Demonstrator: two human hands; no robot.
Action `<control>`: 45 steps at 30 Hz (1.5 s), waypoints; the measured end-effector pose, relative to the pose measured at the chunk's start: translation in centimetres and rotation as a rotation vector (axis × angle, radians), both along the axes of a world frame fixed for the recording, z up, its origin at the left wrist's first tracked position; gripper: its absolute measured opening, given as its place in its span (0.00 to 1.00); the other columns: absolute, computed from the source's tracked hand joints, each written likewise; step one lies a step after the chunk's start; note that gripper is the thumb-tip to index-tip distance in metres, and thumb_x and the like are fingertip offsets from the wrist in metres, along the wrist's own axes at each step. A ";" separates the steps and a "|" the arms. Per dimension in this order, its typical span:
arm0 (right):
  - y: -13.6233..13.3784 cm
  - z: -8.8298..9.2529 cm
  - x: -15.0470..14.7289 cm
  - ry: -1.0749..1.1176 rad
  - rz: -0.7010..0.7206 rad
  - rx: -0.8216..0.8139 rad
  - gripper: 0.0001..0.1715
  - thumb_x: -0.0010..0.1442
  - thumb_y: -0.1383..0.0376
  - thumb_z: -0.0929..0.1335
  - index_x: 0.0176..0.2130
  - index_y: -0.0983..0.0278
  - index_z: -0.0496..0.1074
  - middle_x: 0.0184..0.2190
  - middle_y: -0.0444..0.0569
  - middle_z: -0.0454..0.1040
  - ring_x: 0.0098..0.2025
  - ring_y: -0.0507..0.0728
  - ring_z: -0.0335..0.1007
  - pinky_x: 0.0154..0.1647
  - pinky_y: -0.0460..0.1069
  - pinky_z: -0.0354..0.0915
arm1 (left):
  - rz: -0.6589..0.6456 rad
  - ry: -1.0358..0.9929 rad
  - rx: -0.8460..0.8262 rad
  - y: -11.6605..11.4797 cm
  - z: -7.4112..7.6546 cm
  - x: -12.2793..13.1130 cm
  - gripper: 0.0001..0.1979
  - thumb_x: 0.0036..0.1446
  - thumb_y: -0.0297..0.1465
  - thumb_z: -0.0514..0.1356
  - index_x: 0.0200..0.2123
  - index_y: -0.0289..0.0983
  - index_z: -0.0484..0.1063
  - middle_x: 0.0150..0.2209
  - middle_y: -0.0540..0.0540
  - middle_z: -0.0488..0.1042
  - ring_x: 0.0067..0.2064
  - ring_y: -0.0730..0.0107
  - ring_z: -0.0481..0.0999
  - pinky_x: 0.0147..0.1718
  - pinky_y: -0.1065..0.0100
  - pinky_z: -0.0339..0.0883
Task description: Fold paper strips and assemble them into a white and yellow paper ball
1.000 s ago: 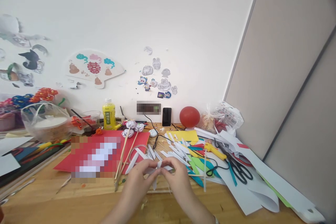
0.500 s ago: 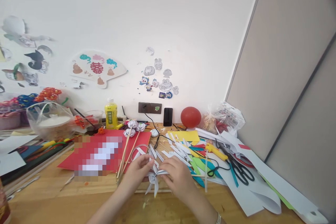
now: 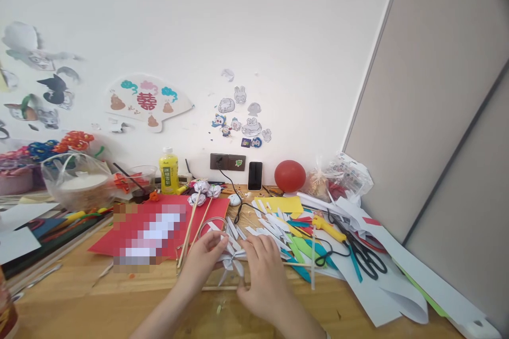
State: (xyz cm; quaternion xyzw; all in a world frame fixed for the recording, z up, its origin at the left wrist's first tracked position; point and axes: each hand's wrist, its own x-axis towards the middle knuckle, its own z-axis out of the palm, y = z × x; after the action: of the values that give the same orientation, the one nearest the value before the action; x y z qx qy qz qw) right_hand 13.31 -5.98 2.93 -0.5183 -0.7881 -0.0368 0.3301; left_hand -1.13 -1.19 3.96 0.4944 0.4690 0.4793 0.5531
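Pointy folded white-paper star (image 3: 231, 261), near ctr, above wood table (image 3: 119, 307).
L hand (image 3: 203, 257) pinches its left side; R hand (image 3: 262, 270) curls over its right, can't tell if gripping. Far left: crinkly clear plastic bag (image 3: 50, 169) w/ round white-topped tub (image 3: 84, 183) inside.

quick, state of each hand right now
Left hand: closed, pinching the folded white paper.
Right hand: at the same paper; whether it grips can't be told.
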 end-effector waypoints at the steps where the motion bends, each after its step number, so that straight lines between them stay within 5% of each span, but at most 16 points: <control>1: 0.0 -0.2 -0.2 -0.009 -0.017 0.019 0.31 0.43 0.68 0.68 0.49 0.62 0.61 0.45 0.52 0.64 0.47 0.63 0.54 0.52 0.59 0.47 | 0.012 -0.007 -0.009 -0.1 0.0 0.1 0.16 0.38 0.42 0.63 0.27 0.37 0.68 0.23 0.52 0.73 0.25 0.71 0.73 0.23 0.71 0.68; 8: 0.5 -0.8 -0.2 -0.040 -0.030 0.147 0.16 0.51 0.65 0.66 0.42 0.58 0.66 0.44 0.48 0.67 0.45 0.61 0.56 0.51 0.61 0.46 | 0.057 -0.064 -0.054 -0.5 -0.1 0.6 0.16 0.36 0.40 0.65 0.26 0.36 0.68 0.21 0.53 0.71 0.23 0.73 0.72 0.22 0.72 0.68; 14: 0.3 -1.1 -0.3 0.000 -0.004 0.173 0.19 0.53 0.65 0.64 0.46 0.60 0.63 0.38 0.48 0.70 0.41 0.61 0.58 0.49 0.61 0.48 | 0.057 -0.170 -0.086 -0.8 -0.3 0.7 0.16 0.37 0.40 0.65 0.26 0.36 0.66 0.22 0.53 0.71 0.25 0.75 0.70 0.24 0.73 0.67; 28: 1.1 -2.6 -0.7 -0.034 0.004 0.396 0.09 0.55 0.73 0.61 0.32 0.65 0.70 0.23 0.48 0.70 0.29 0.56 0.59 0.43 0.56 0.54 | 0.019 -0.236 -0.124 -0.8 -0.8 1.1 0.20 0.33 0.43 0.66 0.26 0.35 0.67 0.17 0.55 0.70 0.19 0.78 0.67 0.19 0.76 0.61; 31: 1.3 -1.9 0.0 0.003 0.083 0.284 0.06 0.53 0.66 0.66 0.35 0.64 0.71 0.25 0.48 0.72 0.31 0.57 0.61 0.40 0.54 0.57 | -0.028 -0.216 -0.094 -0.3 -0.7 0.7 0.20 0.32 0.42 0.66 0.26 0.35 0.67 0.18 0.54 0.71 0.19 0.77 0.67 0.19 0.76 0.61; 34: 1.5 -0.7 1.1 0.154 0.147 0.075 0.22 0.47 0.57 0.70 0.43 0.62 0.70 0.32 0.49 0.73 0.36 0.59 0.62 0.37 0.52 0.59 | -0.068 -0.060 -0.047 0.1 -0.4 0.1 0.18 0.34 0.41 0.65 0.27 0.36 0.69 0.19 0.55 0.71 0.19 0.78 0.67 0.20 0.75 0.62; 39: 1.6 0.0 1.4 0.432 0.157 -0.170 0.09 0.51 0.65 0.68 0.36 0.60 0.74 0.31 0.46 0.74 0.38 0.56 0.66 0.38 0.49 0.59 | -0.121 0.111 0.073 -0.2 0.5 0.2 0.17 0.34 0.40 0.65 0.29 0.36 0.72 0.26 0.50 0.75 0.28 0.68 0.73 0.26 0.71 0.66; 45: 2.2 -1.2 0.5 0.676 0.112 -0.297 0.12 0.46 0.70 0.68 0.35 0.63 0.73 0.28 0.46 0.73 0.33 0.56 0.68 0.35 0.48 0.62 | -0.164 0.046 0.014 -0.9 0.9 0.7 0.16 0.41 0.42 0.60 0.28 0.36 0.71 0.26 0.50 0.74 0.30 0.66 0.74 0.29 0.69 0.67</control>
State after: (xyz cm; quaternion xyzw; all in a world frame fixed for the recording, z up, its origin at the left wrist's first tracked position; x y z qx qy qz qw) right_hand 13.82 -3.74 1.74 -0.4993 -0.6585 0.2693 0.4945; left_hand -0.39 -2.14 4.91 0.5459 0.4362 0.4242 0.5760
